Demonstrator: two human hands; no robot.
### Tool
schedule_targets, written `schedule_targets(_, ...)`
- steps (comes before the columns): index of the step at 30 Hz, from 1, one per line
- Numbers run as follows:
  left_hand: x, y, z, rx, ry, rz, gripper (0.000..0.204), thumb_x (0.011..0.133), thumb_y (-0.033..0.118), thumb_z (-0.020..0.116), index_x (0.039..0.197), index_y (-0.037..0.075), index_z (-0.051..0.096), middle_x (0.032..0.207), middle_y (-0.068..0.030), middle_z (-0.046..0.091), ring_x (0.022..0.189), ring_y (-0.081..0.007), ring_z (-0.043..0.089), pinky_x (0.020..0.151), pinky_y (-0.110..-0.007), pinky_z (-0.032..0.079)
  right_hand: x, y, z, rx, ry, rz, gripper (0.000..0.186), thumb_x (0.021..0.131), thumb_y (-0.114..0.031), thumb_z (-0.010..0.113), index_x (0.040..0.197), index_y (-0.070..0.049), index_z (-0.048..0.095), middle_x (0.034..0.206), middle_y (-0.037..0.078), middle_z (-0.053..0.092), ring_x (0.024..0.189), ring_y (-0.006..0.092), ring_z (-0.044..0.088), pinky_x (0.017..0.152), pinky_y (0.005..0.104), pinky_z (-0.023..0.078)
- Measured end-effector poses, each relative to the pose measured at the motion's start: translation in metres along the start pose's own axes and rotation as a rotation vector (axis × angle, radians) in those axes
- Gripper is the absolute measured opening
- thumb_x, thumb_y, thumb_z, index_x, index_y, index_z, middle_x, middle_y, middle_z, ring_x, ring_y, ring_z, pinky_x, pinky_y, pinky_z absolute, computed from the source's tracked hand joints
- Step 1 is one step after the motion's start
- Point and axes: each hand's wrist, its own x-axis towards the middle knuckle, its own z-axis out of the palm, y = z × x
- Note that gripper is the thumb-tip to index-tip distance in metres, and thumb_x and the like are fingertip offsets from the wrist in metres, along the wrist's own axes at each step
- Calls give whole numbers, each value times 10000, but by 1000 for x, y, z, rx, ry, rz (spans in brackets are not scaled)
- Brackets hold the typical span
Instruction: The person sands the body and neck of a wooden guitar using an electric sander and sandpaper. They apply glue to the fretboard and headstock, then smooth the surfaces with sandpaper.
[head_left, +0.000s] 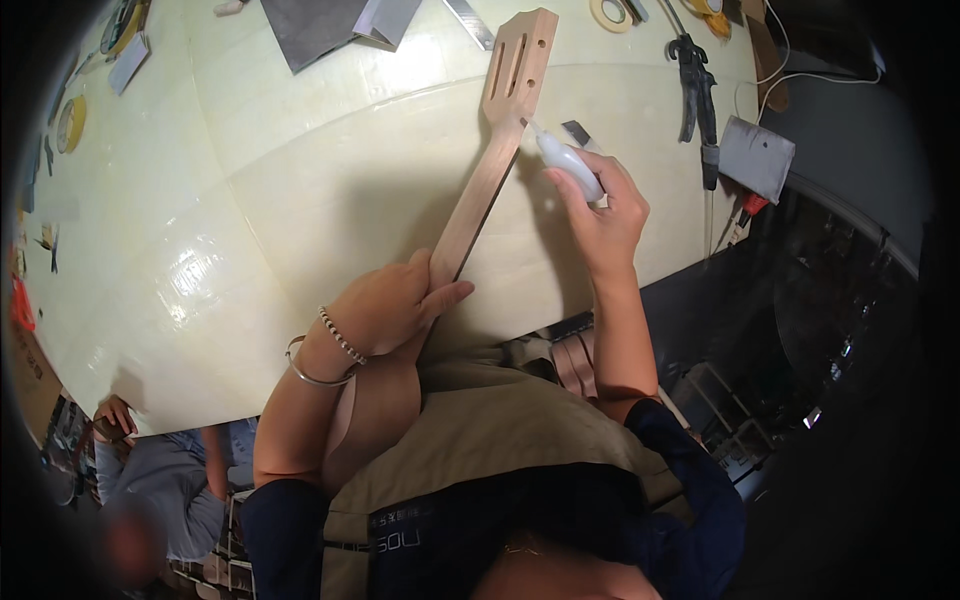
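A pale wooden guitar neck (477,185) with a slotted headstock (511,70) runs from the top middle down toward my body. My left hand (385,305) is closed round the neck's lower part, thumb across it, with bracelets on the wrist. My right hand (605,205) grips a white squeeze bottle (568,168); its thin nozzle points at the edge of the neck just below the headstock, near a small dark mark. Whether the tip touches the wood I cannot tell. A small metal blade (578,134) lies behind the bottle.
The cream worktable (200,270) holds grey sheets (315,30), tape rolls (611,14), a black glue-gun-like tool (690,85) and a grey block (757,158) at right, with cords beyond. Another person (160,480) is at the lower left, a hand at the table's edge.
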Motion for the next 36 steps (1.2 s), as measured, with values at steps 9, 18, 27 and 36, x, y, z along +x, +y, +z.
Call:
schedule_targets(9,0,0,-1,47,7,12,625,931,582,371,893,-35,468,760,-248,609,743,-415,597,703,-448,471,4,-2,-5,-21,-54,-3,231,731,-130,785,893,-7,677,751,91,646,629,162,588,577,264,465)
schedule_targets(18,1,-2,1,50,-1,6,621,928,585,374,893,-28,464,762,-244,614,738,-417,598,699,-450,473,4,-6,-10,22,-118,125,226,744,-107,778,899,14,668,775,64,647,706,116,577,655,238,455)
schedule_targets(27,0,0,0,60,4,4,633,926,588,371,925,-35,479,791,-244,619,771,-407,604,725,-449,471,3,3,-8,157,-114,220,240,732,-147,790,886,1,681,749,61,652,655,106,575,604,241,460)
schedule_targets(36,0,1,0,47,3,9,618,927,583,375,914,-25,484,792,-240,620,766,-408,600,727,-448,470,5,0,-10,123,-130,198,238,742,-172,786,876,-5,682,735,61,644,642,107,574,592,240,456)
